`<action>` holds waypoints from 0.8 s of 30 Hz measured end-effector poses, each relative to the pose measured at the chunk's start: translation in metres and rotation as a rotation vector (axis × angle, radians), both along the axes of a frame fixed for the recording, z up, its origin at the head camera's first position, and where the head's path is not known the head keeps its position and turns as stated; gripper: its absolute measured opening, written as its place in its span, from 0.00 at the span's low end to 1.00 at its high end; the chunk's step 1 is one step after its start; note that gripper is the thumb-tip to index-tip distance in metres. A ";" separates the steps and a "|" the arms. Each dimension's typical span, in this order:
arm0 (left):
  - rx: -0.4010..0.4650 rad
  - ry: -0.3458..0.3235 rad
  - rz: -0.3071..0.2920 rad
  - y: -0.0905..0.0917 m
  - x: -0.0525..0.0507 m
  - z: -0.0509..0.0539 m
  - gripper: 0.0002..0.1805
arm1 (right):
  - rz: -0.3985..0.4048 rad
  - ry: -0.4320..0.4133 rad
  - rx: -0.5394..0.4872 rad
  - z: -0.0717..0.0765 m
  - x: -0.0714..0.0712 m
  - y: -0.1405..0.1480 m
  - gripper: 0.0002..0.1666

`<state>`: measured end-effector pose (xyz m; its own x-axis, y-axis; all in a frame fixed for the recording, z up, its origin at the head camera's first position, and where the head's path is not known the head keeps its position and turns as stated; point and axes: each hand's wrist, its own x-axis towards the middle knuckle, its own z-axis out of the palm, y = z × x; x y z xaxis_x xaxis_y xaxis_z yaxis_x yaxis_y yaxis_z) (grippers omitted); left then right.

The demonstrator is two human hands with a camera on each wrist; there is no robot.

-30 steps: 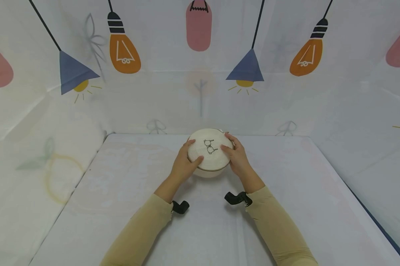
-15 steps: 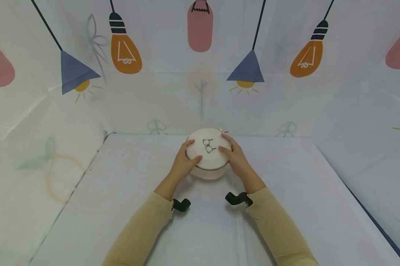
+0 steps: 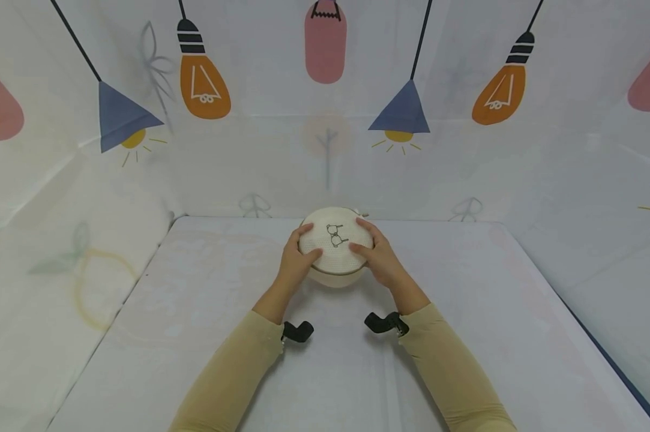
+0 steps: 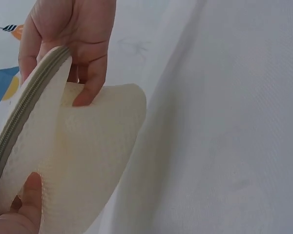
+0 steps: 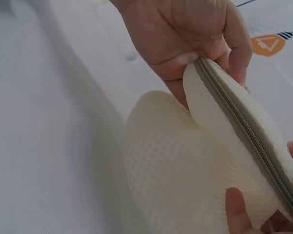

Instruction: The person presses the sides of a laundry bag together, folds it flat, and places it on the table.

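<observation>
A round cream mesh laundry bag (image 3: 338,258) with a small line drawing on its top is held between both hands near the table's far edge. Its grey-green zip (image 4: 27,109) runs round the rim and looks closed where it shows; a soft mesh lower half (image 5: 171,156) bulges below it. My left hand (image 3: 296,262) grips the left rim, thumb on the top face and other fingers underneath. On the opposite side, my right hand (image 3: 383,259) pinches the rim likewise. Both wrist views show fingers touching the mesh below the zip.
A white-covered table (image 3: 325,372) spreads under the arms. Behind it hangs a white cloth wall (image 3: 260,144) printed with lamps and bulbs. Black wrist mounts (image 3: 299,332) stick out from both tan sleeves (image 3: 230,366).
The laundry bag has shifted slightly to the left, with both hands moving along with it. Each hand keeps its grip on the rim.
</observation>
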<state>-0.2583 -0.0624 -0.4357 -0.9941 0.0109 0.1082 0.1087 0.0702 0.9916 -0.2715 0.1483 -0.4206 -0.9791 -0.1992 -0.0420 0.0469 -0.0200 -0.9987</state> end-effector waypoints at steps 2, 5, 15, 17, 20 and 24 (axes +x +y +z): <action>0.024 0.004 -0.004 0.001 0.000 0.000 0.37 | -0.024 0.006 -0.034 0.000 0.000 0.000 0.43; 0.040 0.004 -0.014 0.002 0.000 0.000 0.36 | -0.060 0.014 -0.077 0.000 0.000 -0.001 0.42; 0.031 0.010 -0.026 0.004 0.001 -0.002 0.34 | -0.090 -0.018 -0.138 0.001 0.001 0.000 0.41; 0.025 0.008 -0.018 0.004 0.000 -0.003 0.34 | -0.090 -0.022 -0.151 0.001 0.001 0.000 0.40; 0.025 0.004 -0.003 0.004 -0.001 -0.005 0.33 | -0.087 -0.022 -0.163 0.000 0.000 0.001 0.40; 0.042 0.010 0.010 0.003 -0.003 -0.006 0.32 | -0.080 -0.022 -0.178 -0.001 -0.001 0.001 0.41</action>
